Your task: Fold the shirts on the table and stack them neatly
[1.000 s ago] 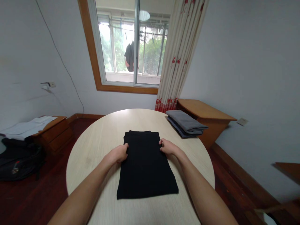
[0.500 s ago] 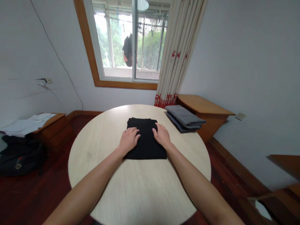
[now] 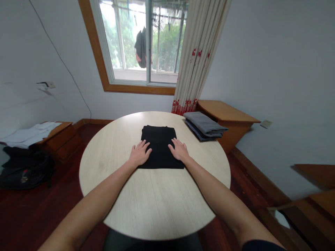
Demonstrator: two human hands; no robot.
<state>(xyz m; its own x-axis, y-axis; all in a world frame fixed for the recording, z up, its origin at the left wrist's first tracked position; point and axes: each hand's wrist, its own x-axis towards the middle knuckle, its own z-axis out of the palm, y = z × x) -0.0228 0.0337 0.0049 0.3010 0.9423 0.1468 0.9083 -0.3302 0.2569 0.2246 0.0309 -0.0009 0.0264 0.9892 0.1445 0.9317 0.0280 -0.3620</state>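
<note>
A black garment [image 3: 160, 150], folded into a flat rectangle, lies on the round pale wooden table [image 3: 157, 202]. My left hand [image 3: 140, 152] rests on its left edge with the fingers spread. Over the right edge lies my right hand [image 3: 179, 149], fingers also stretched out and apart. Both palms face down and neither hand grips the cloth. Which kind of garment it is, I cannot tell from the folds. To the right, near the table's far edge, sits a stack of folded grey and dark clothes [image 3: 205, 125].
A wooden desk [image 3: 227, 113] stands behind the table at the right, beside a long curtain [image 3: 200, 52] and a window. At the left are a low wooden cabinet [image 3: 59, 141] with white papers on top and a black backpack [image 3: 26, 170] on the floor.
My left hand has slid slightly outward to the left edge of the black garment and its fingers have spread. The right hand stays at the right edge. The view has tilted down a little.
</note>
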